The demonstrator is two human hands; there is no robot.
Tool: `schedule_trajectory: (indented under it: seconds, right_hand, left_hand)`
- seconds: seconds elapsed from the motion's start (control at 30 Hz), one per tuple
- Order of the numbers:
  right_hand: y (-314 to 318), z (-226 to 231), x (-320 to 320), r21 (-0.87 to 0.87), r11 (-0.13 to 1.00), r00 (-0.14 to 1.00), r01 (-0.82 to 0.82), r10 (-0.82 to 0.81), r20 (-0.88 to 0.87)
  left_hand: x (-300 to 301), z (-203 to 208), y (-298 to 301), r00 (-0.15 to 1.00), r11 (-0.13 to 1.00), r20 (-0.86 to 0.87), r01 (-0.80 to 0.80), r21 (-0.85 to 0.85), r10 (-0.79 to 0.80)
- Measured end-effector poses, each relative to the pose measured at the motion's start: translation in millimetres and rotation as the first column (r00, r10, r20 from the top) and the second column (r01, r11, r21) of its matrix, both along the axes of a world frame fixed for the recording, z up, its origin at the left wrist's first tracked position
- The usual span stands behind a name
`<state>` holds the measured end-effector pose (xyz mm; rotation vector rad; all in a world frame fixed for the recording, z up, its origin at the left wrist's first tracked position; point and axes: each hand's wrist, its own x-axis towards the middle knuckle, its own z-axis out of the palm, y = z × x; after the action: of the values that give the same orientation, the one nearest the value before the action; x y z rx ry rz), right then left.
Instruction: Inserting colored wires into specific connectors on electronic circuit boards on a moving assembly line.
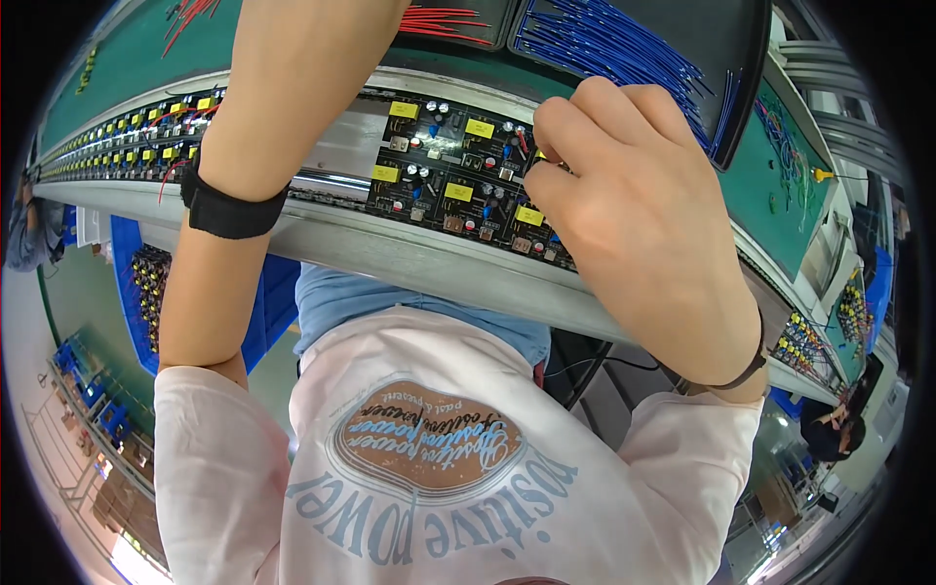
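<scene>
My right hand [634, 205] is over the right part of a row of black circuit boards [448, 161]. Its fingers are curled, with thumb and forefinger drawn together close to the boards; what they hold, if anything, is hidden. Yellow block parts, small cylinders and blue discs stand on the boards. A small red piece [522, 143] shows just left of the fingertips. My left forearm [292, 88], with a black wristband [234, 207], reaches across the row and past the upper edge. The left hand itself is out of the picture.
A metal rail [419, 258] runs along the near side of the boards. Beyond them, black trays hold blue wires [624, 58] and red wires [444, 21]. More boards [127, 141] extend left. A blue bin [278, 292] stands below the rail. Another person [834, 429] is at far right.
</scene>
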<state>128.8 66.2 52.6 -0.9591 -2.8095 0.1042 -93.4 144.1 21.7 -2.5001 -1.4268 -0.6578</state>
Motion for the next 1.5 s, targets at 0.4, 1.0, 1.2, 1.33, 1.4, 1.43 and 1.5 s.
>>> schedule_trajectory:
  seconds: [0.4,1.0,1.2,1.33,1.4,1.43,1.5]
  right_hand:
    - [9.1,1.8,4.6,0.091,0.995,0.999,-0.043,0.045,-0.014]
    - [4.8,11.7,0.6,-0.029,0.998,0.991,-0.059,0.062,0.118]
    - [5.3,12.1,2.4,0.002,0.998,0.989,-0.056,0.056,0.136]
    - [6.1,12.3,1.7,-0.014,0.999,0.991,-0.051,0.053,0.126]
    - [6.2,11.8,1.8,-0.018,0.999,0.99,-0.046,0.048,0.131]
    - [6.3,10.9,2.1,-0.012,0.999,0.991,-0.052,0.053,0.126]
    - [6.1,10.3,3.2,0.002,0.998,0.992,-0.061,0.06,0.115]
  left_hand:
    - [0.5,15.4,-79.8,0.937,0.958,0.343,0.045,-0.283,0.058]
    - [19.6,-21.7,-140.6,0.871,0.9,0.487,0.164,-0.403,0.06]
    - [20.7,-23.9,-141.5,0.88,0.903,0.475,0.184,-0.387,0.024]
    - [22.4,-24.9,-141.8,0.879,0.897,0.474,0.18,-0.405,0.038]
    - [23.9,-26.3,-142.5,0.877,0.899,0.48,0.182,-0.399,0.035]
    - [24.7,-27.1,-142.9,0.874,0.902,0.485,0.185,-0.391,0.032]
    - [26.3,-27.1,-142.7,0.871,0.904,0.491,0.19,-0.383,0.025]
